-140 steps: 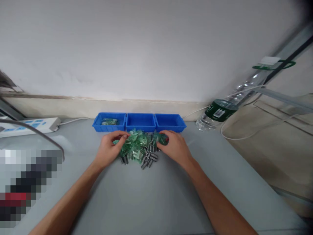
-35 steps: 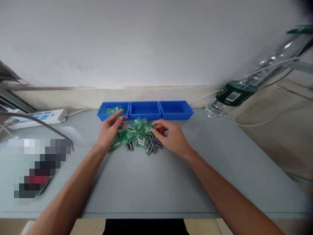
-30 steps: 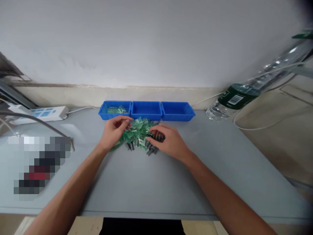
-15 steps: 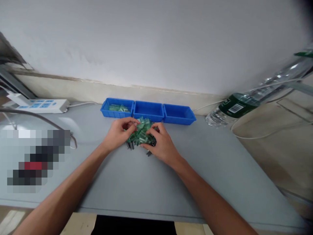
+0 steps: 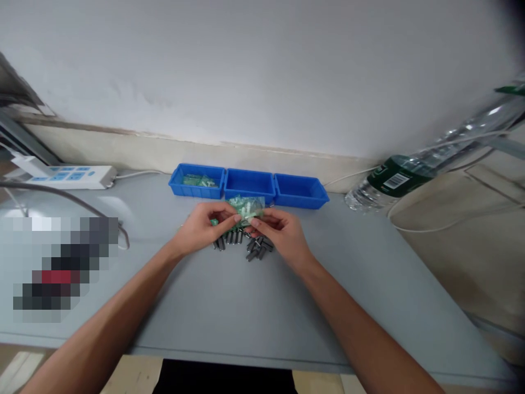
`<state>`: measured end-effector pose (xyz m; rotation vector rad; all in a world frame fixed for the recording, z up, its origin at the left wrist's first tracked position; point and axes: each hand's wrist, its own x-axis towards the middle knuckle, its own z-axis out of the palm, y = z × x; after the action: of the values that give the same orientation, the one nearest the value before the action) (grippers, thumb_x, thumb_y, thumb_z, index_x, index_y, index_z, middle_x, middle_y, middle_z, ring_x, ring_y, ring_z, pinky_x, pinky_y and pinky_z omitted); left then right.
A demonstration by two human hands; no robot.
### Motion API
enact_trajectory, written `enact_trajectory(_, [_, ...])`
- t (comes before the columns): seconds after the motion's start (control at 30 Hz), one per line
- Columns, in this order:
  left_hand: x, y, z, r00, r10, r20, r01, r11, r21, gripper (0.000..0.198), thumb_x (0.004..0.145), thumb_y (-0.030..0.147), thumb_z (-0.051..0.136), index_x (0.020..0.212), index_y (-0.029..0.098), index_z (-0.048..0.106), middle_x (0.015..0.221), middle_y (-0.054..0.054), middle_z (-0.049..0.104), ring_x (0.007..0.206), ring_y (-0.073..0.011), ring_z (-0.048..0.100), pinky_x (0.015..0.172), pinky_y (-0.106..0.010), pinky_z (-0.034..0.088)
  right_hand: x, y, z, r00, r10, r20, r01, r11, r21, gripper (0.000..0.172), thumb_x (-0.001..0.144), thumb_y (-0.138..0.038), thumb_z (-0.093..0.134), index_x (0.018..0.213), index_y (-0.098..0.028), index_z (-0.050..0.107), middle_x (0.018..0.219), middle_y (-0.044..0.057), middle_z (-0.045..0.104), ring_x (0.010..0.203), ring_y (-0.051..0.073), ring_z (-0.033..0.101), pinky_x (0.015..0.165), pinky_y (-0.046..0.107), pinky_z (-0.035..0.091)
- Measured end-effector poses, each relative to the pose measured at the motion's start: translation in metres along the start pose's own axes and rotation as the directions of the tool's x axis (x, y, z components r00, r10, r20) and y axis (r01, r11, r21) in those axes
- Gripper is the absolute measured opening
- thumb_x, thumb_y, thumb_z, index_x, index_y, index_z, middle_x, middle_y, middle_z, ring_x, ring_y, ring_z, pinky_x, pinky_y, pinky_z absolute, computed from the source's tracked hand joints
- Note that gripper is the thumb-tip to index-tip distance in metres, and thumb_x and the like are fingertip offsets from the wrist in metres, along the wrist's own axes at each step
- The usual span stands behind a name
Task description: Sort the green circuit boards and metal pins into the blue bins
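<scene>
Between my two hands is a bunch of small clear-green plastic packets [image 5: 247, 207], held just in front of the blue bins. My left hand [image 5: 207, 225] is closed, pinching the bunch's left side with thumb and fingers. On the other side, my right hand [image 5: 283, 234] grips the lower right edge, thumb on top. Under and between the hands lie several short dark grey cylindrical pieces [image 5: 259, 249] on the grey table. More green packets sit in the left blue bin [image 5: 197, 191]. What exactly the packets contain is too small to tell.
A middle blue bin [image 5: 249, 186] and a right blue bin [image 5: 301, 191] adjoin the left one along the wall. A white power strip [image 5: 82, 178] stands at the left, with a blurred-out dark object in front. Plastic bottles [image 5: 404, 176] lean at the right beside a cable.
My hands have gathered the spread green packets into one bunch and lifted it a little. The dark cylindrical pieces beneath are now uncovered.
</scene>
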<state>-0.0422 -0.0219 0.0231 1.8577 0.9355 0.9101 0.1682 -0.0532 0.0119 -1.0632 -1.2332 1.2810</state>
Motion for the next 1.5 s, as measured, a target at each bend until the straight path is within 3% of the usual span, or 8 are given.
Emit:
enact_trajectory(0.23, [-0.001, 0.007, 0.001, 0.997, -0.034, 0.071, 0.038, 0.998, -0.055, 0.041, 0.098, 0.05, 0.061, 0.075, 0.017, 0.065, 0.071, -0.003, 0.06, 0.065, -0.0141, 0.054, 0.058, -0.026, 0.043, 0.0, -0.002, -0.001, 0.999, 0.023, -0.031, -0.025, 0.999, -0.036, 0.04, 0.071, -0.057, 0.087, 0.077, -0.02, 0.072, 0.07, 0.004, 0.074, 0.056, 0.017, 0.069, 0.058, 0.031, 0.062])
enact_trajectory(0.43, [0.015, -0.007, -0.009, 0.971, -0.096, -0.217, 0.064, 0.986, -0.151, 0.043, 0.089, 0.056, 0.071, 0.072, 0.017, 0.07, 0.072, -0.005, 0.068, 0.067, -0.0155, 0.058, 0.064, -0.027, 0.048, 0.003, 0.0, -0.007, 0.993, 0.01, -0.115, -0.013, 1.0, -0.025, 0.043, 0.077, -0.061, 0.081, 0.076, -0.019, 0.072, 0.071, 0.005, 0.073, 0.056, 0.015, 0.067, 0.058, 0.028, 0.058])
enact_trajectory(0.6, [0.019, -0.016, -0.031, 0.939, -0.112, -0.327, 0.097, 0.993, -0.06, 0.049, 0.095, 0.055, 0.063, 0.129, 0.021, 0.071, 0.113, -0.01, 0.076, 0.095, -0.0227, 0.069, 0.082, -0.032, 0.054, 0.004, 0.001, -0.011, 0.993, -0.013, -0.114, 0.009, 0.999, -0.036, 0.042, 0.079, -0.06, 0.08, 0.074, -0.019, 0.072, 0.072, 0.004, 0.071, 0.057, 0.013, 0.065, 0.06, 0.028, 0.056])
enact_trajectory(0.67, [0.013, -0.012, -0.043, 0.956, -0.037, -0.29, 0.088, 0.983, 0.163, 0.044, 0.096, 0.051, 0.062, 0.128, 0.022, 0.072, 0.115, -0.01, 0.076, 0.101, -0.0248, 0.068, 0.088, -0.034, 0.054, 0.004, 0.002, -0.011, 0.995, -0.007, -0.104, 0.002, 0.999, -0.043, 0.042, 0.079, -0.06, 0.08, 0.074, -0.019, 0.072, 0.073, 0.004, 0.071, 0.058, 0.013, 0.065, 0.06, 0.028, 0.057])
enact_trajectory(0.77, [-0.002, -0.005, -0.061, 0.998, -0.004, -0.055, 0.027, 0.903, 0.429, 0.04, 0.089, 0.044, 0.068, 0.125, 0.025, 0.072, 0.124, -0.009, 0.071, 0.102, -0.0268, 0.066, 0.088, -0.036, 0.054, 0.004, 0.003, -0.011, 0.996, 0.001, -0.084, -0.006, 0.998, -0.056, 0.042, 0.08, -0.061, 0.078, 0.074, -0.019, 0.072, 0.075, 0.004, 0.071, 0.06, 0.014, 0.065, 0.061, 0.028, 0.057])
enact_trajectory(0.93, [-0.017, -0.012, -0.076, 0.974, -0.114, 0.195, -0.007, 0.848, 0.531, 0.084, 0.073, 0.031, 0.08, 0.151, 0.034, 0.051, 0.137, -0.01, 0.06, 0.101, -0.0264, 0.064, 0.087, -0.036, 0.054, 0.004, 0.005, -0.011, 0.997, 0.003, -0.08, -0.008, 0.997, -0.072, 0.043, 0.08, -0.061, 0.078, 0.074, -0.019, 0.073, 0.073, 0.004, 0.07, 0.061, 0.014, 0.064, 0.062, 0.028, 0.057])
enact_trajectory(1.2, [-0.009, -0.005, -0.069, 0.996, -0.045, 0.074, 0.011, 0.912, 0.41, 0.065, 0.076, 0.031, 0.077, 0.14, 0.031, 0.063, 0.106, -0.006, 0.067, 0.082, -0.0206, 0.065, 0.072, -0.03, 0.053, 0.004, 0.006, -0.011, 0.995, 0.0, -0.102, -0.008, 0.997, -0.083, 0.04, 0.081, -0.059, 0.079, 0.075, -0.019, 0.074, 0.072, 0.004, 0.07, 0.058, 0.014, 0.062, 0.06, 0.028, 0.055])
enact_trajectory(1.5, [0.006, 0.002, -0.026, 0.951, -0.096, -0.295, 0.02, 0.969, -0.248, 0.04, 0.071, 0.039, 0.09, 0.1, 0.016, 0.076, 0.092, -0.007, 0.072, 0.071, -0.0149, 0.066, 0.061, -0.024, 0.053, 0.007, -0.008, 0.009, 0.994, -0.096, 0.049, 0.106, 0.957, -0.27, 0.036, 0.081, -0.051, 0.081, 0.102, -0.023, 0.077, 0.093, 0.005, 0.076, 0.08, 0.019, 0.07, 0.073, 0.031, 0.057])
